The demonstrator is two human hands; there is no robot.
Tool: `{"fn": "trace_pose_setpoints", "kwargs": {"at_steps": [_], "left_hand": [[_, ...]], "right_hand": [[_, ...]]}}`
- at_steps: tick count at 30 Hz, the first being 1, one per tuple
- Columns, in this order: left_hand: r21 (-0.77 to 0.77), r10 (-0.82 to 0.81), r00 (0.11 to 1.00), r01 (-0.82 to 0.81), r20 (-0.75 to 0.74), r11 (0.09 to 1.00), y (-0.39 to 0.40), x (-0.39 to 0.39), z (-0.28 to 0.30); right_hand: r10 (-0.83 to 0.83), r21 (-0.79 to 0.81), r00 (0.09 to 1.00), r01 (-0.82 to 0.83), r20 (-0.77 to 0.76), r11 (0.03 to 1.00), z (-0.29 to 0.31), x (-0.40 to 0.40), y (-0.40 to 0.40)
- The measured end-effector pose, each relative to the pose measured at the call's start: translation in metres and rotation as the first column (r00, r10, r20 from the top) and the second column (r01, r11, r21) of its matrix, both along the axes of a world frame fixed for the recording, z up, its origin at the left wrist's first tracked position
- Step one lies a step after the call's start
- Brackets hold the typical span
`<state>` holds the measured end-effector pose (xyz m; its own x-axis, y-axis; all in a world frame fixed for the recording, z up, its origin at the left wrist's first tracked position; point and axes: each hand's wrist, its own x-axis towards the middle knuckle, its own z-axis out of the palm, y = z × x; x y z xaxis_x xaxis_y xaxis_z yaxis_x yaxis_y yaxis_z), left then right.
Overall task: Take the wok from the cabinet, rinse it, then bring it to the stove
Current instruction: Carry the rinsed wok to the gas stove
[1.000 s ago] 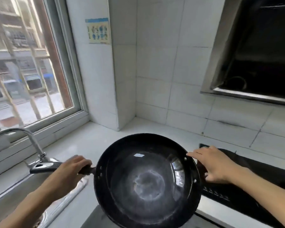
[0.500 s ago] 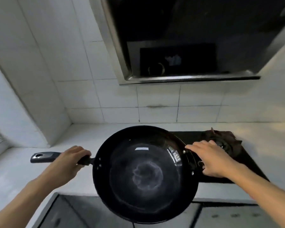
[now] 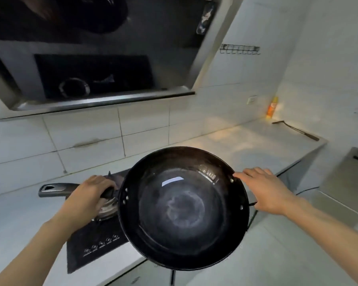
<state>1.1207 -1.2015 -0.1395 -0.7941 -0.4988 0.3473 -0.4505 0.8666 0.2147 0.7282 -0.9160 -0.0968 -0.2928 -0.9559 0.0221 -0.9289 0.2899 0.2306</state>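
The wok (image 3: 183, 207) hangs in the air above the front edge of the desk (image 3: 246, 145), held level between both hands and overlapping the right part of the stove (image 3: 95, 242). The left hand (image 3: 89, 200) has its fingers curled round the long dark handle (image 3: 56, 189) close to where it meets the bowl; the right hand (image 3: 265, 190) lies with fairly straight fingers over the rim at the small loop handle on the far side, steadying rather than gripping, as far as can be told. The job in hand looks like the last one: setting the wok on the burner (image 3: 106, 207), which shows just under and beside the left hand. To do it well, the wok should probably shift left until its rounded bottom is centred over the burner ring, then come down flat so it does not rock; the right hand can let go once the bowl has settled. The wok is thin dark metal, round and shallow, with rivets at both handles and a glossy inside that shows a pale ring at the middle and a bright reflection, perhaps from wetness. The stove top is flat black glass with a row of small controls (image 3: 101, 243) at the front. The desk is pale, smooth stone, the wall white glazed tile, and a steel-edged hood (image 3: 103, 102) hangs above.
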Motion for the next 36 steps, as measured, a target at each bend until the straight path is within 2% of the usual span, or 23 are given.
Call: {"fn": "trace_pose_setpoints", "kwargs": {"at_steps": [5, 12, 17, 22, 28, 36], "left_hand": [[-0.132, -0.138, 0.987, 0.147, 0.079, 0.980, 0.017, -0.091, -0.001], [-0.347, -0.086, 0.973, 0.158, 0.214, 0.924, 0.073, -0.238, -0.001], [-0.314, -0.083, 0.977, 0.143, 0.195, 0.939, 0.107, -0.331, 0.010], [-0.278, -0.059, 0.988, 0.097, 0.143, 0.956, 0.121, -0.390, 0.013], [-0.276, 0.020, 0.990, 0.019, 0.138, 0.961, 0.093, -0.450, 0.003], [-0.232, -0.004, 0.992, 0.034, 0.129, 0.972, 0.023, -0.545, -0.040]], "right_hand": [[-0.136, -0.032, 0.991, 0.136, 0.002, 0.990, -0.008, -0.055, 0.060], [-0.271, -0.076, 0.962, 0.271, 0.013, 0.959, -0.033, -0.162, 0.130], [-0.290, -0.104, 0.956, 0.292, 0.036, 0.951, -0.041, -0.244, 0.158], [-0.262, -0.097, 0.962, 0.268, 0.069, 0.958, -0.041, -0.312, 0.159], [-0.245, -0.125, 0.965, 0.255, 0.093, 0.959, -0.045, -0.377, 0.133], [-0.282, -0.078, 0.959, 0.282, 0.017, 0.956, -0.045, -0.456, 0.077]]}}
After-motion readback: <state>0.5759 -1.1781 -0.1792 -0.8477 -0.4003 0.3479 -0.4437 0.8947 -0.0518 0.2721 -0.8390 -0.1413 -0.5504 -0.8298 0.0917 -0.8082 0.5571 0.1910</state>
